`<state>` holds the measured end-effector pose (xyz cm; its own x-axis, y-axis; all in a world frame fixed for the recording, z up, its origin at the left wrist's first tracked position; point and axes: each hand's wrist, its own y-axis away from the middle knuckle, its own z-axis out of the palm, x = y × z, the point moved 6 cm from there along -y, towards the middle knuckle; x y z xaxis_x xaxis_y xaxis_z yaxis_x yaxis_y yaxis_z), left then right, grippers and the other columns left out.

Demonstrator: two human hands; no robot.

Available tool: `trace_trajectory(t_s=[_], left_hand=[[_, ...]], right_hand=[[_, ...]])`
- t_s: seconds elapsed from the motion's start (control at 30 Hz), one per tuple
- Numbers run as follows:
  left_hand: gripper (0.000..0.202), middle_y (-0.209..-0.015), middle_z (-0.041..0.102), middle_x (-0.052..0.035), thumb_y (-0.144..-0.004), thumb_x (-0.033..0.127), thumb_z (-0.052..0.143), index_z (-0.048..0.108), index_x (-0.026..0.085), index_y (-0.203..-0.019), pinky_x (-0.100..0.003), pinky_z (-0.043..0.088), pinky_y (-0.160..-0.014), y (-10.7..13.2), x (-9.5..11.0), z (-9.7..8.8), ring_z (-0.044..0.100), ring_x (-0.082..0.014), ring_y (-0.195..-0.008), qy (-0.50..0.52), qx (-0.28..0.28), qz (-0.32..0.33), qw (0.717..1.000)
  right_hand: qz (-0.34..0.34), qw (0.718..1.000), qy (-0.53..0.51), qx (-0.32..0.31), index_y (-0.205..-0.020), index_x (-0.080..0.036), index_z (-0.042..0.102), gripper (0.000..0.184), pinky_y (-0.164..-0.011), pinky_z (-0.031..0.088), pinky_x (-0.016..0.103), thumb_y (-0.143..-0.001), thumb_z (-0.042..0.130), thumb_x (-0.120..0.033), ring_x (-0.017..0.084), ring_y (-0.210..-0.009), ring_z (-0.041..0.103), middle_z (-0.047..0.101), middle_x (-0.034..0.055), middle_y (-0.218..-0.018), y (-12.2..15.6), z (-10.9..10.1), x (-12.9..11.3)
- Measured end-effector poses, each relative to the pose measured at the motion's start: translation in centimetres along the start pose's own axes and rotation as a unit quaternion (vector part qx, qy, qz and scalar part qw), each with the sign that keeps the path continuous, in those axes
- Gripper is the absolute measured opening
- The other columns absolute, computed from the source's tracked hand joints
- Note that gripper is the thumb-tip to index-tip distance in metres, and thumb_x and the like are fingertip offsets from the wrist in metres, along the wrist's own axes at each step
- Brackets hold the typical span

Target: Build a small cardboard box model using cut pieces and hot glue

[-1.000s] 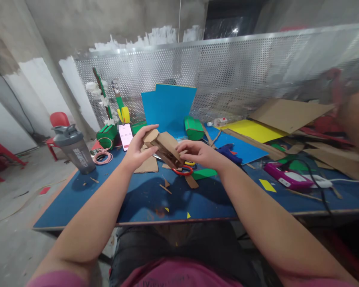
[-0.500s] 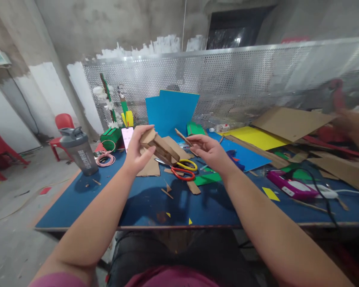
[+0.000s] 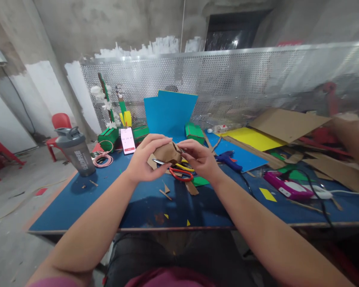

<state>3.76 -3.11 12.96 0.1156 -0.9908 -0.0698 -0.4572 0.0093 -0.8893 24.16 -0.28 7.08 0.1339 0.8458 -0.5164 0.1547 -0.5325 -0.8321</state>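
Both of my hands meet over the middle of the blue table [image 3: 86,199]. My left hand [image 3: 145,159] is closed around a folded brown cardboard piece [image 3: 166,152], fingers curled over its top. My right hand [image 3: 199,158] pinches the same cardboard piece at its right end with thumb and fingertips. Just below and behind the hands lie scissors [image 3: 181,172] with red and yellow handles, flat on the table, with cardboard offcuts around them.
A grey shaker bottle [image 3: 75,150] stands at the left, a phone [image 3: 128,140] leans on green boxes, blue sheets [image 3: 169,111] stand at the back. A blue glue gun [image 3: 227,158], a pink device [image 3: 288,186] with cables and cardboard sheets [image 3: 288,123] lie right. Another person's arm [image 3: 351,137] shows at the far right.
My hands were apart half a second ago, the right holding a thin strip; now they have come together and lowered, both gripping the cardboard piece just above the scissors.
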Motion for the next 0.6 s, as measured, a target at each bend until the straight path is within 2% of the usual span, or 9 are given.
trace_trajectory(t_s=[0.23, 0.6], left_hand=[[0.063, -0.127, 0.068, -0.0147, -0.091, 0.041, 0.078, 0.058, 0.028, -0.15, -0.05, 0.062, -0.097, -0.01, 0.01, 0.16, 0.07, -0.0312, -0.116, 0.02, -0.018, 0.002, 1.0], [0.055, -0.124, 0.069, -0.0135, -0.091, 0.041, 0.079, 0.062, 0.028, -0.142, -0.049, 0.061, -0.095, -0.23, 0.16, 0.03, 0.069, -0.0297, -0.112, 0.035, -0.017, -0.002, 0.999]], right_hand=[[-0.014, 1.0, -0.016, -0.018, -0.119, -0.032, 0.076, 0.024, -0.097, 0.063, 0.046, -0.104, 0.067, -0.047, 0.026, -0.112, 0.073, 0.074, 0.0108, -0.119, 0.16, 0.16, -0.46], [-0.018, 0.999, 0.022, -0.025, -0.117, -0.032, 0.08, 0.025, -0.099, 0.063, 0.05, -0.104, 0.067, -0.048, 0.029, -0.113, 0.074, 0.077, 0.0121, -0.119, 0.02, -0.27, -0.85]])
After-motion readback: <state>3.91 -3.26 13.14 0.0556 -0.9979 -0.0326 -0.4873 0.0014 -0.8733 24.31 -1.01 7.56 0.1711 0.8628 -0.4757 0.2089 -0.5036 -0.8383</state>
